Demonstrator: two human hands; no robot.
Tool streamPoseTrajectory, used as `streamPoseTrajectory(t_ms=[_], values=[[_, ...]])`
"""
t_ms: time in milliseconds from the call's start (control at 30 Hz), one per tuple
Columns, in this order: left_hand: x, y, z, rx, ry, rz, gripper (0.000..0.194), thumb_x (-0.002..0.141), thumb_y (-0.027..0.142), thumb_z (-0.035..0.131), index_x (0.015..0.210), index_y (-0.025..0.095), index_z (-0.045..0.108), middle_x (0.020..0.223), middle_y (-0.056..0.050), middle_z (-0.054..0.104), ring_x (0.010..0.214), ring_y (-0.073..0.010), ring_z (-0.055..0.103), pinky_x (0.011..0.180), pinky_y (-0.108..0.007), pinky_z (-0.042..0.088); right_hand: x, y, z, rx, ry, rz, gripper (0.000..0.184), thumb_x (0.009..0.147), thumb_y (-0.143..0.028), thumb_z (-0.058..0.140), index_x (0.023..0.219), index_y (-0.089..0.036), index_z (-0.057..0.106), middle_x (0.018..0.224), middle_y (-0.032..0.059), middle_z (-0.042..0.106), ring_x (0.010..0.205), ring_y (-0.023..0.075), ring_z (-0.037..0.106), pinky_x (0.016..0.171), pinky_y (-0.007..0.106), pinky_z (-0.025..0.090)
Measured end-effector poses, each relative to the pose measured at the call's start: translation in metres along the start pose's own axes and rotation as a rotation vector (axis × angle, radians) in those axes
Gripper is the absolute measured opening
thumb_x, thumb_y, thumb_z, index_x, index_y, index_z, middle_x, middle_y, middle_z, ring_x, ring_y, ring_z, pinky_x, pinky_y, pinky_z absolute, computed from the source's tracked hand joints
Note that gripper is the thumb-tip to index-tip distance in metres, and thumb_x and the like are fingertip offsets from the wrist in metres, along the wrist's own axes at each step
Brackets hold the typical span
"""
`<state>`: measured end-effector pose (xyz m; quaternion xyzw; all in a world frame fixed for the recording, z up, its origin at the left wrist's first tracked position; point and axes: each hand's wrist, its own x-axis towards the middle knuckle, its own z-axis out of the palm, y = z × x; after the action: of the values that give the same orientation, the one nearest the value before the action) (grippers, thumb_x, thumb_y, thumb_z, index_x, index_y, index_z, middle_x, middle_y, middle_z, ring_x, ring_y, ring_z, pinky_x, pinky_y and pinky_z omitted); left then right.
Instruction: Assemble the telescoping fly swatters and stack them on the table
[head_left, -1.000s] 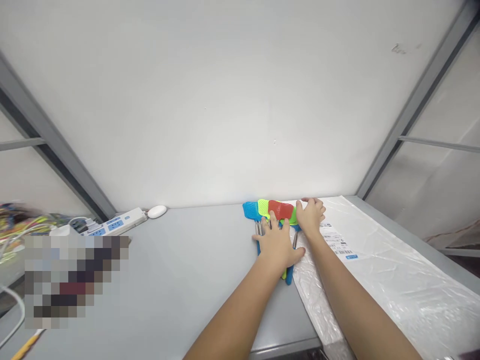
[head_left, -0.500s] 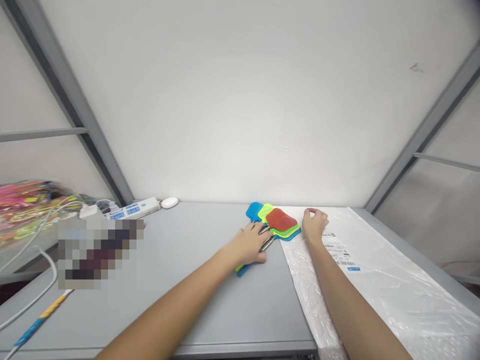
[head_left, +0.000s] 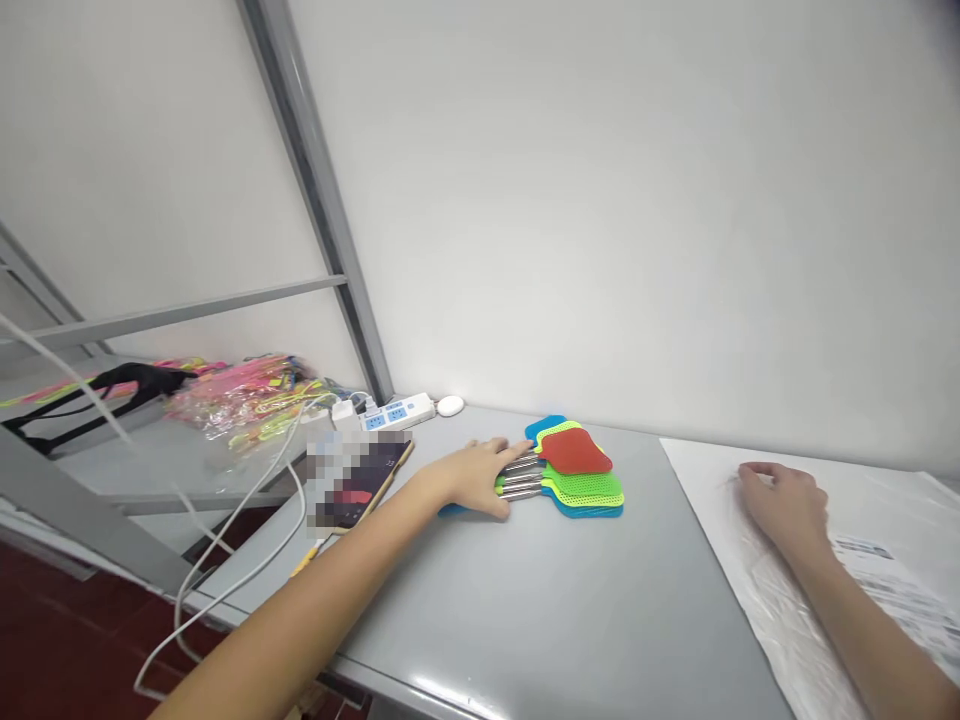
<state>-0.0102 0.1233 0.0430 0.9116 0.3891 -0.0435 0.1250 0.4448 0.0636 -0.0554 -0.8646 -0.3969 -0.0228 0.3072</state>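
My left hand (head_left: 480, 478) lies across the handles of a stack of fly swatters (head_left: 581, 485), its thumb and fingers spanning them. Red, green, yellow and blue mesh heads fan out to the right of it, with thin metal shafts showing between hand and heads. The grip ends are mostly hidden beneath my palm. On the right, my right hand (head_left: 787, 510) is closed with thumb and forefinger pinched at a white plastic mailing bag (head_left: 720, 530). That bag lies flat and carries a printed label (head_left: 892, 590), partly covered by my forearm.
A phone (head_left: 375, 480), partly pixelated, lies left of my left hand. Behind it are a power strip (head_left: 397, 412) and a white oval object (head_left: 450, 406). White cables (head_left: 292, 560) hang over the grey table's (head_left: 570, 620) left edge. Bagged colourful items (head_left: 247, 395) fill a neighbouring shelf.
The view has turned left. The fly swatters have shifted left under my left hand and now lie apart from the bag, which they overlapped before. My hands are farther apart.
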Motion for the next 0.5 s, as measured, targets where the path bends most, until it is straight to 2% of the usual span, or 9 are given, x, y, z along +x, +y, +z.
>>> streamPoseTrajectory(t_ms=[100,233,367,500], values=[[-0.001,-0.007,-0.002,0.051,0.016,-0.082,0.106,0.063,0.045,0.069,0.154,0.035,0.015,0.143,-0.01,0.047,0.129,-0.0359,0.045,0.112,-0.058,0.024,-0.002,-0.001,0.005,-0.065,-0.012,-0.034,0.038,0.08,-0.047,0.043,0.096,-0.024,0.069,0.116,0.0233,0.057,0.116,0.0473,0.048,0.086,0.06,0.04],[0.003,-0.015,0.001,0.028,0.059,-0.099,0.101,0.063,0.039,0.067,0.152,0.034,0.02,0.142,-0.01,0.049,0.133,-0.035,0.039,0.113,-0.062,0.017,-0.003,-0.007,0.013,-0.149,-0.028,-0.099,0.039,0.08,-0.044,0.044,0.104,-0.024,0.066,0.117,0.027,0.056,0.118,0.0462,0.047,0.088,0.061,0.035],[0.009,-0.023,0.008,0.018,0.124,-0.108,0.091,0.065,0.034,0.063,0.149,0.033,0.028,0.138,-0.009,0.052,0.133,-0.0353,0.037,0.111,-0.064,0.018,-0.006,-0.011,0.015,-0.208,-0.025,-0.128,0.043,0.079,-0.043,0.043,0.109,-0.02,0.062,0.116,0.025,0.057,0.114,0.0462,0.049,0.085,0.063,0.037],[0.012,-0.028,0.012,0.01,0.191,-0.082,0.084,0.067,0.031,0.06,0.146,0.034,0.034,0.133,-0.008,0.055,0.127,-0.0339,0.042,0.109,-0.06,0.024,-0.011,-0.019,0.008,-0.248,-0.022,-0.176,0.04,0.08,-0.041,0.041,0.106,-0.016,0.061,0.114,0.0243,0.057,0.11,0.0435,0.051,0.085,0.061,0.038]])
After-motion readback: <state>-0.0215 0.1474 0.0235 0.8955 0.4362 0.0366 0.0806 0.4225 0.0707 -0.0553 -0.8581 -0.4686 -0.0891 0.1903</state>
